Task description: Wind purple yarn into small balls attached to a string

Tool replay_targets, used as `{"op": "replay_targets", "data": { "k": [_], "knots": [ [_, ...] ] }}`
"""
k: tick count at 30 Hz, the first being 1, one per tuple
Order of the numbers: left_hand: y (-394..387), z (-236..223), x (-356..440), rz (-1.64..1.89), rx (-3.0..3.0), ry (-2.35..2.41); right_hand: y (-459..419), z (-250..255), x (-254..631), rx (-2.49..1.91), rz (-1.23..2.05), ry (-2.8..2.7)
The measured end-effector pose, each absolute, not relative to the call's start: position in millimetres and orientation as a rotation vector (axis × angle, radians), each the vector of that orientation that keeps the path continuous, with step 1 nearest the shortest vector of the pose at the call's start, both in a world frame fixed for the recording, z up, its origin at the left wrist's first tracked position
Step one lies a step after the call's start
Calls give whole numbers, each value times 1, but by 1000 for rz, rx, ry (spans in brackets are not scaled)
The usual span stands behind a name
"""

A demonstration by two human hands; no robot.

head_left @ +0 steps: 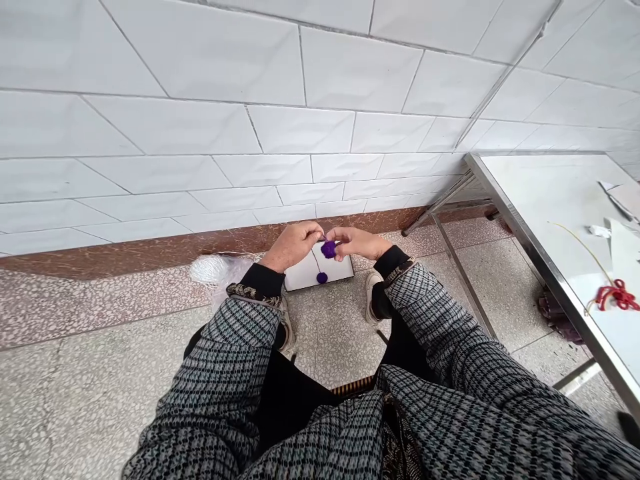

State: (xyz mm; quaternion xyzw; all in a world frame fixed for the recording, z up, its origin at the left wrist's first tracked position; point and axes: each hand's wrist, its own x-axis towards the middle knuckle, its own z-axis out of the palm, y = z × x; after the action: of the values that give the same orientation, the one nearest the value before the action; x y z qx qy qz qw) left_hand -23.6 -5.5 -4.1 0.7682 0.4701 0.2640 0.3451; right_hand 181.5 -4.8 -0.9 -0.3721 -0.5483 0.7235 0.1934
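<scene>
My left hand (293,245) and my right hand (359,243) meet in front of me, fingers pinched together on a small purple knotted piece (329,249). A purple cord hangs from it and ends in a second purple knot (322,277) below. Both hands are closed on this purple work. Under them on the floor lies a white board (305,273), between my two shoes (371,295). My checked grey sleeves run up from the bottom of the view.
A steel table (530,250) stands at the right, carrying a red knotted cord (617,295), a thin yellow cord (580,243) and paper scraps. A white bundle of thread (213,269) lies by the tiled wall. Dark cloth (555,313) lies under the table.
</scene>
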Motion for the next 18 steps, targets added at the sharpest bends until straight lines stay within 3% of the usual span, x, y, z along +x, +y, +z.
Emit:
{"op": "replay_targets", "data": {
  "k": [3,7,13,15,18],
  "knots": [
    [-2,-7,-20,655,1963,1236,0,2,185,-881,2013,-1210],
    [-4,-8,-4,560,2048,1106,15,1,186,-928,1736,-943],
    [-10,3,7,660,2124,1000,26,-8,179,-1375,1354,-1295],
    [-9,8,1,743,2087,1074,23,-7,177,-1441,1394,-1503],
    [-4,12,-13,791,2018,1191,17,1,177,-1303,1709,-1670]
  ]
}}
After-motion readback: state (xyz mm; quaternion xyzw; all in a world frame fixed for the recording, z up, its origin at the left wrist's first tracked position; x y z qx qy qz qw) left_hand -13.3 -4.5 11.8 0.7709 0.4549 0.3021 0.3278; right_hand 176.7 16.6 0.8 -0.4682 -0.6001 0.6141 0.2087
